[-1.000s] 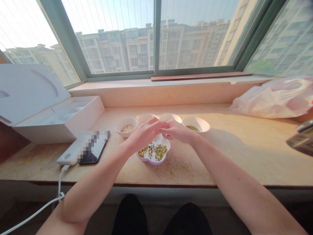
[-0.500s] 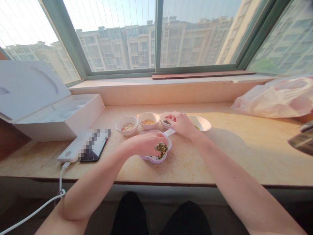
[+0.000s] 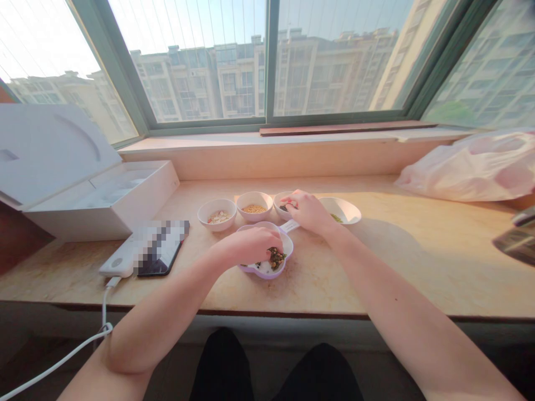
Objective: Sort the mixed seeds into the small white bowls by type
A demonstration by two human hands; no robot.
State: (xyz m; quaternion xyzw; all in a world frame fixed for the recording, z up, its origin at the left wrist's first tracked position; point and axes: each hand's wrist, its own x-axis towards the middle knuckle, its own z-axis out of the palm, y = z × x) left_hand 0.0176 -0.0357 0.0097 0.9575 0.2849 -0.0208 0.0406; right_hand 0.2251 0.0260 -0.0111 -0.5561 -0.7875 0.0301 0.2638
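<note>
My left hand (image 3: 259, 245) reaches into a white and purple bowl with a short handle (image 3: 264, 274). Its fingers are bent together at a pile of mixed beans (image 3: 276, 258), so any bean between them is hidden. Behind it, my right hand (image 3: 308, 209) is over a small white bowl (image 3: 279, 215) of dark beans (image 3: 287, 208). The thumb and fingers are drawn together at the beans; what they pinch is too small to make out. A white bowl of green beans (image 3: 336, 218) is partly behind my right wrist.
To the left stand a white bowl of pale pieces (image 3: 218, 216) and one of yellow grains (image 3: 253, 209). A phone (image 3: 161, 259), a white power bank with cable (image 3: 119, 259) and an open white box (image 3: 144, 195) lie farther left. A plastic bag (image 3: 472, 167) is at right.
My left hand's fingers have dipped lower into the mixed beans, which have shifted slightly. My right hand has barely moved, its fingertips still at the dark beans.
</note>
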